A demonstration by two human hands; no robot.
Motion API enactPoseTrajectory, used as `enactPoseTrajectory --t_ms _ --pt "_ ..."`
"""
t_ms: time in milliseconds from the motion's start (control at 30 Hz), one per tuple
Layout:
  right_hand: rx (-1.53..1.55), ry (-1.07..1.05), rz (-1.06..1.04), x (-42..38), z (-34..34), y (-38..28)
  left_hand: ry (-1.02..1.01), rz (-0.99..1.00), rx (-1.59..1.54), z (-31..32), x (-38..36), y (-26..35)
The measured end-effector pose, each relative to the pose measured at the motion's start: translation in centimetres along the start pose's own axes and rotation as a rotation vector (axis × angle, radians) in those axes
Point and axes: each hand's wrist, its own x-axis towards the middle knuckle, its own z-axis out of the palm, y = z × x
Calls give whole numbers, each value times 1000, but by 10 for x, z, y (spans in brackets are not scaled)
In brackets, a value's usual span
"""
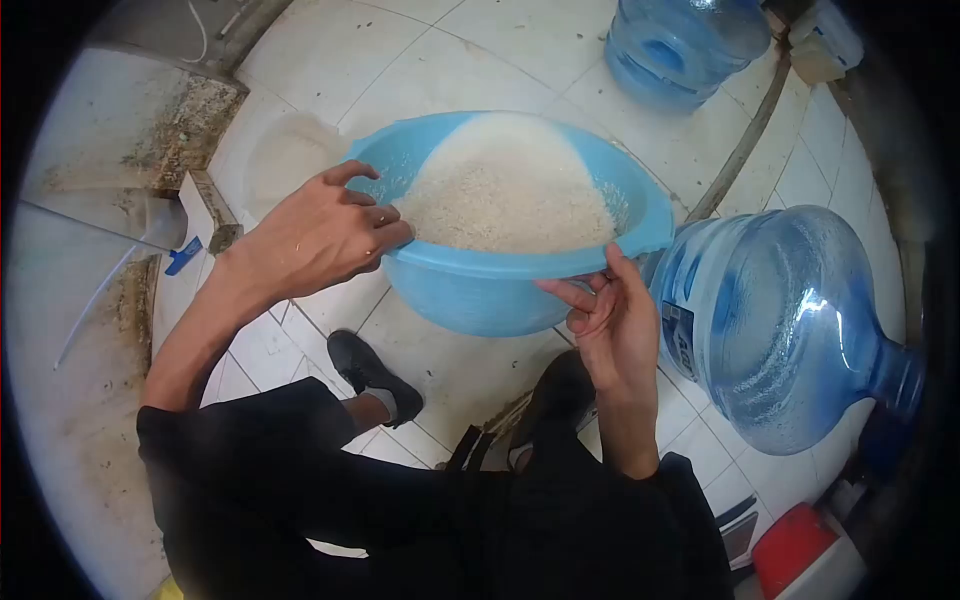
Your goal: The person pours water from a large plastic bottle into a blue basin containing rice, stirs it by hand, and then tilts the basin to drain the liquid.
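Note:
A light blue plastic basin (480, 305) stands in the middle of the view, with a heap of pale grain (500, 195) inside. The grain looks whiter and finer toward the far side, and bits cling to the inner walls. My left hand (325, 230) is at the basin's near left rim, its fingers bent over the edge and a few grains stuck to its back. At the near right rim, my right hand (612, 315) pinches the edge between thumb and fingers, palm turned up.
A large clear blue water bottle (780, 330) lies on its side at the right; another (685, 50) is at the top right. A stained wall or ledge (90, 300) runs along the left. At the bottom right is a red object (792, 548). White tiles (390, 60) cover the floor.

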Motion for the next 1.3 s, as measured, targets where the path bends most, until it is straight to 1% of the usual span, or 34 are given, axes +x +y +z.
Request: enactPoseTrajectory --t_ms 100,267,700,900,1100,1167,1300 --pt "32 -3 -9 0 1 -1 59 9 -13 4 1 1" --pt "38 2 -16 1 -1 -2 42 -41 -38 4 3 3" --pt "38 -19 -34 3 -2 -1 51 -34 -7 7 4 0" --pt "20 -9 -48 7 0 -2 48 -47 6 8 4 -2" --pt "40 -41 -36 9 0 -4 49 -68 19 8 6 -4" --pt "41 -24 -39 11 -3 -3 76 -60 21 10 6 -6" --pt "32 -27 -37 8 0 -3 50 -52 6 5 6 -3"
